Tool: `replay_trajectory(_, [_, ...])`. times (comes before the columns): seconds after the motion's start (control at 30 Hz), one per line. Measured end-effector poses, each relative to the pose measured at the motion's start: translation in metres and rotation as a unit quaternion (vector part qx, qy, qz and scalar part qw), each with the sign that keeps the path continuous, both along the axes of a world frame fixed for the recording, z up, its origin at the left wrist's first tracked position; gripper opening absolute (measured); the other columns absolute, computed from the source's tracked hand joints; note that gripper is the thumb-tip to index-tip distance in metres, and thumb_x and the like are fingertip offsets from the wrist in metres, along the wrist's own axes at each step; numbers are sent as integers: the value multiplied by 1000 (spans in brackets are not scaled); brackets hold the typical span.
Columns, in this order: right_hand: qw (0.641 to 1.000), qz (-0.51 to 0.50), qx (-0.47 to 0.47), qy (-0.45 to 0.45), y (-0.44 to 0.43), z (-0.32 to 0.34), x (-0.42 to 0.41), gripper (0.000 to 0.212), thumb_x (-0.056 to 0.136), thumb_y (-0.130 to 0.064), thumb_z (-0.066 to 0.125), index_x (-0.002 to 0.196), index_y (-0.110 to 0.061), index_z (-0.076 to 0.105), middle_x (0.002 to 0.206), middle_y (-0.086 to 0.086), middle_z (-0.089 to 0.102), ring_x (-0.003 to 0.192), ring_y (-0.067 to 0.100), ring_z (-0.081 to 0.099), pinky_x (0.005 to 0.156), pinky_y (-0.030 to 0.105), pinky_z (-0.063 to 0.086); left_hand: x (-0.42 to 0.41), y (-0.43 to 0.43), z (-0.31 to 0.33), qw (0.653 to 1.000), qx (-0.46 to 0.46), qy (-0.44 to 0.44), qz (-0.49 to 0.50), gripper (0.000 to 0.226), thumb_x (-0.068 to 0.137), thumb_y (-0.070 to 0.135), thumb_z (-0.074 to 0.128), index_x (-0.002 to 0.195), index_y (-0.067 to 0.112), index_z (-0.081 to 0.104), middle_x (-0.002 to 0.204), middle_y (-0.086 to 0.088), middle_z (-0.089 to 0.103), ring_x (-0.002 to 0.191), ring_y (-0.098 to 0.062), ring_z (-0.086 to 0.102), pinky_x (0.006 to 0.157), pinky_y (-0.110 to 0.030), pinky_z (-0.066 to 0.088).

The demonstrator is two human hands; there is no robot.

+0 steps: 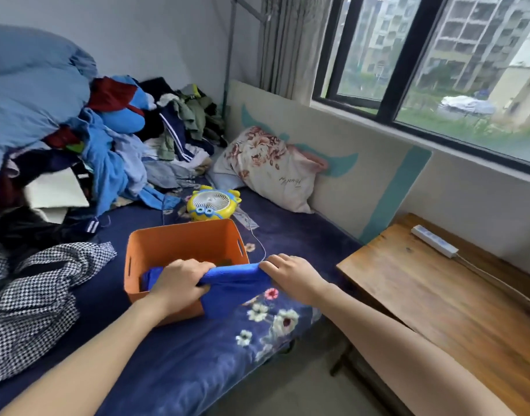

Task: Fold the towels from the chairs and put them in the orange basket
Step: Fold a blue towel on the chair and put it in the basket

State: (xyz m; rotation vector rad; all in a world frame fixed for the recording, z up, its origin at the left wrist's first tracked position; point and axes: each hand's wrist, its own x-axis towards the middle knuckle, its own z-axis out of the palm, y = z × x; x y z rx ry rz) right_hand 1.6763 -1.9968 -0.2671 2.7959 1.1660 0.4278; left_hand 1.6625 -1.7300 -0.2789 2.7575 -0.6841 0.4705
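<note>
An orange basket (179, 240) sits on the dark blue bed, near its front edge. A folded bright blue towel (233, 291) hangs over the basket's near right corner, partly inside and partly draped down the outside. My left hand (179, 280) grips the towel's left part above the basket's front rim. My right hand (290, 276) pinches the towel's upper right edge just outside the basket. Another bit of blue cloth (151, 276) shows inside the basket at the left.
A yellow toy fan (212, 202) lies just behind the basket. A heap of clothes (122, 145) and a checked cloth (38, 283) fill the bed's left side. A floral pillow (266, 166) leans at the back. A wooden table (456, 304) with a power strip (435, 241) stands to the right.
</note>
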Motion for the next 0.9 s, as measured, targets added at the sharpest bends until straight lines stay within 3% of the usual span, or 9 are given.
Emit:
replay_trajectory(0.1, [999, 22, -7, 39, 9, -20, 20, 40, 61, -11, 71, 99, -9, 57, 86, 8, 64, 70, 29, 64, 48, 33, 52, 5, 8, -17, 997, -1, 60, 48, 39, 61, 35, 45, 89, 22, 70, 69, 0, 68, 64, -25, 66, 58, -31, 52])
replay_trajectory(0.23, [996, 61, 13, 62, 22, -35, 52, 41, 56, -12, 75, 92, -11, 55, 76, 3, 62, 61, 25, 61, 43, 25, 47, 21, 12, -20, 996, 9, 71, 57, 28, 48, 27, 58, 74, 25, 68, 58, 10, 64, 52, -13, 64, 45, -18, 46])
replay_trajectory(0.37, [994, 64, 46, 73, 35, -47, 96, 47, 53, -14, 75, 91, -16, 48, 71, -1, 60, 55, 19, 59, 39, 20, 42, 71, 28, -33, 996, -1, 59, 60, 31, 56, 29, 50, 79, 21, 70, 68, 10, 69, 61, -11, 66, 51, -17, 49])
replay_trajectory(0.5, [987, 24, 56, 149, 48, -65, 153, 40, 61, -14, 62, 99, -16, 47, 78, 2, 62, 62, 24, 61, 42, 26, 48, 132, 36, -50, 994, 13, 79, 72, 37, 42, 26, 62, 78, 22, 73, 71, 14, 69, 65, -5, 64, 49, -13, 46])
replay_trajectory(0.57, [979, -15, 43, 199, 57, -70, 182, 36, 75, -12, 56, 111, -13, 52, 92, 7, 63, 80, 29, 61, 56, 35, 53, 164, 40, -60, 991, -2, 108, 80, 37, 42, 26, 63, 77, 23, 73, 70, 15, 69, 64, -5, 65, 49, -12, 45])
replay_trajectory(0.67, [965, -69, 13, 253, 73, -77, 217, 38, 89, -13, 46, 127, -12, 46, 115, 9, 56, 105, 29, 53, 78, 41, 48, 201, 50, -82, 984, -30, 156, 86, 36, 55, 13, 76, 91, 16, 72, 84, 6, 72, 78, -13, 68, 61, -23, 52])
replay_trajectory(0.77, [953, -90, 3, 290, 91, -89, 253, 35, 91, -12, 43, 126, -12, 45, 116, 10, 55, 107, 29, 51, 78, 38, 44, 233, 62, -102, 958, -77, 243, 133, 38, 83, 12, 59, 121, 17, 61, 116, 2, 64, 110, -19, 57, 86, -30, 45])
replay_trajectory(0.9, [939, -113, -24, 325, 108, -109, 285, 32, 91, -13, 42, 123, -15, 45, 113, 8, 54, 107, 28, 51, 76, 38, 45, 258, 74, -127, 921, -133, 334, 150, 30, 87, 12, 52, 114, 18, 63, 110, -2, 64, 106, -21, 56, 87, -37, 46])
